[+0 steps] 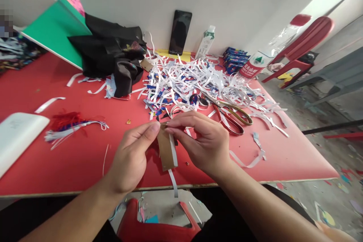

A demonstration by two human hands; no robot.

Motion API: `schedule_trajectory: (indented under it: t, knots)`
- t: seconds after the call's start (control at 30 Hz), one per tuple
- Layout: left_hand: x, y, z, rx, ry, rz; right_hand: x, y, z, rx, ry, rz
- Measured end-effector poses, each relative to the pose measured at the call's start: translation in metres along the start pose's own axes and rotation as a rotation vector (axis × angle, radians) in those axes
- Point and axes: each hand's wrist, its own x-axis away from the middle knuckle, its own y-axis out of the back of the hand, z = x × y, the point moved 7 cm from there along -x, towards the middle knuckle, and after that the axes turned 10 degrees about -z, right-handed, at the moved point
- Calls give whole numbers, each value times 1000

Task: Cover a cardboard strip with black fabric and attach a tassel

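- Where both hands meet over the near edge of the red tabletop (85, 159), they hold a brown cardboard piece (166, 151) with a white paper strip (173, 159) laid along its right side.
- Left hand (130, 162): fingers pressed together, thumb tip pinching the top left corner of the cardboard piece.
- Right hand (204, 140): fingers curled, their tips pinching the top of the cardboard piece and the strip.
- Long axis of the cardboard piece runs away from the person and back, slightly tilted; its top end points to the far wall, its lower end to the person. The strip hangs past the lower end, beyond the tabletop's edge.
- Writing: a toppled plastic bottle (256, 64) at the far right carries a red label with white Chinese characters and a green emblem, too small to read surely. A small white bottle (206, 41) with a green cap has print I cannot read.
- Scissors (231, 113) with gold and red handles lie just beyond the right hand, at the edge of a heap of paper shreds (187, 75).
- A dark phone (180, 32) leans upright against the wall.
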Motion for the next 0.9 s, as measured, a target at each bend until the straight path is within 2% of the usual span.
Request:
schedule_trajectory:
  t: [0.13,0.27,0.43,0.67,0.77,0.9]
  knots:
    - [2,-3,-2,99,-1,-44,1,0,1,-23,-7,-31]
    - [2,-3,-6,96,-2,-50,4,-3,1,13,2,-17]
    - [1,4,-3,-23,-21,-61,10,-4,9,33,105,22]
    - [3,10,0,20,-50,-120,13,-6,16,30,228,20]
    - [5,11,1,-40,-61,-131,13,-9,10,37,182,41]
    - [9,11,-3,-225,-93,-153,12,-12,1,0,43,81]
